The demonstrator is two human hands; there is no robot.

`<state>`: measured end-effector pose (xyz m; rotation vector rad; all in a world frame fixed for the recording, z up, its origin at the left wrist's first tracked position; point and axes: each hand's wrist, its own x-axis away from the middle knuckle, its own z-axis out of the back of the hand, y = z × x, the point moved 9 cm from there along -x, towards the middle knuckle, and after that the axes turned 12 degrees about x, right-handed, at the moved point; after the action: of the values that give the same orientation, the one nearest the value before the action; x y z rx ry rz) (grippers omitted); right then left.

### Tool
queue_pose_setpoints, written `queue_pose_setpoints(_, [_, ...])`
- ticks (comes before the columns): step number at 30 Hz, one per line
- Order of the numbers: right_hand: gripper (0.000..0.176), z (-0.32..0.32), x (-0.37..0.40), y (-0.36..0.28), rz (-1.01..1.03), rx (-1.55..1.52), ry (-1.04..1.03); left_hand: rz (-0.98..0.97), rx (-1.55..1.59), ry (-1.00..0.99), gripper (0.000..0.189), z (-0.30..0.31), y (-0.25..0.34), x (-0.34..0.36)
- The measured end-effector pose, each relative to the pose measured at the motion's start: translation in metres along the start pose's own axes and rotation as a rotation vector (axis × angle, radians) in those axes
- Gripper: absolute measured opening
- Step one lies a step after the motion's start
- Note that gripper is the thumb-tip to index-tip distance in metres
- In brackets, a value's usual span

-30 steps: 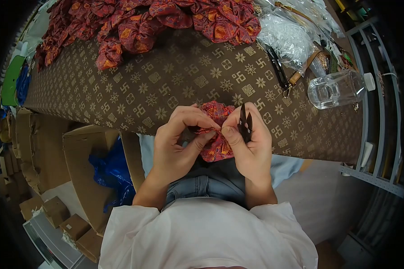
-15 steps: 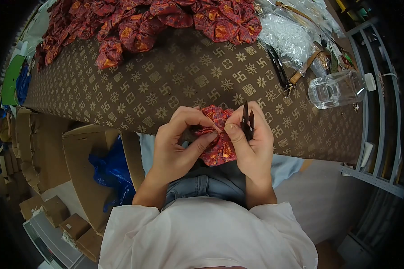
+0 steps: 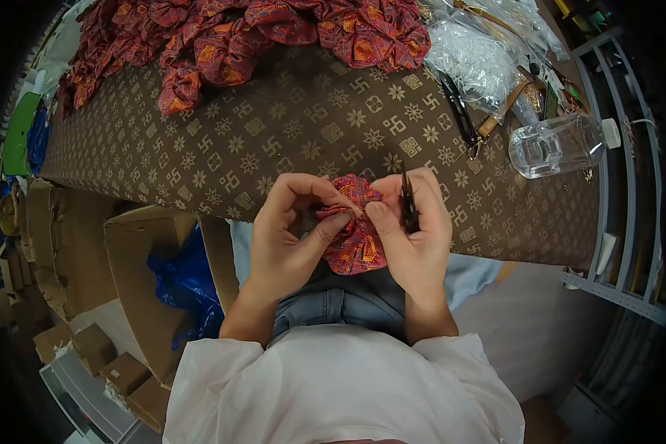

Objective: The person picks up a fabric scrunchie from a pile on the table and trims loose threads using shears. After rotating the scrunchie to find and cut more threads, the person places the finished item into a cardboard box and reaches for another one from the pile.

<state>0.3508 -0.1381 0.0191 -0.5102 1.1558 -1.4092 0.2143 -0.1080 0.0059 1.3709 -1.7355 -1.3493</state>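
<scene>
A round, gathered piece of red patterned fabric [image 3: 357, 251], looking like a scrunchie, is held between my hands over the near table edge. My left hand [image 3: 292, 229] is closed, its thumb and index finger pinching the fabric near its middle. From the other side, my right hand [image 3: 414, 237] presses thumb and fingers onto the same piece. Small dark thread snips [image 3: 408, 203] are tucked in the right hand, blades pointing away from me. What lies between the fingertips is too small to make out.
A heap of similar red fabric [image 3: 237, 41] lies along the table's far side. At right are plastic bags [image 3: 470, 66], black-handled pliers [image 3: 459, 111] and a clear bottle [image 3: 555, 148] on its side. A cardboard box [image 3: 137, 274] with blue plastic [image 3: 185, 274] stands left below the table.
The snips' blades have come together from slightly apart. The fabric piece has turned a little and shifted slightly left, with both hands still pinching it.
</scene>
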Motion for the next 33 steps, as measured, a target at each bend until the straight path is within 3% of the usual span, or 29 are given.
queue_pose_setpoints(2, [0.024, 0.005, 0.002, 0.000, 0.016, -0.002, 0.030, -0.014, -0.017, -0.011, 0.027, 0.001, 0.000, 0.000])
queue_pose_setpoints(4, [0.036, 0.017, 0.008, 0.005, 0.010, -0.221, 0.123, -0.027, -0.033, -0.021, 0.028, 0.002, 0.000, -0.001])
queue_pose_setpoints(12, [0.026, 0.011, 0.030, -0.009, 0.031, -0.011, -0.195, -0.140, -0.041, -0.091, 0.026, -0.003, 0.011, -0.004])
queue_pose_setpoints(33, [0.025, 0.000, 0.029, -0.006, 0.017, -0.010, -0.045, -0.133, -0.108, -0.049, 0.028, 0.001, 0.009, 0.001])
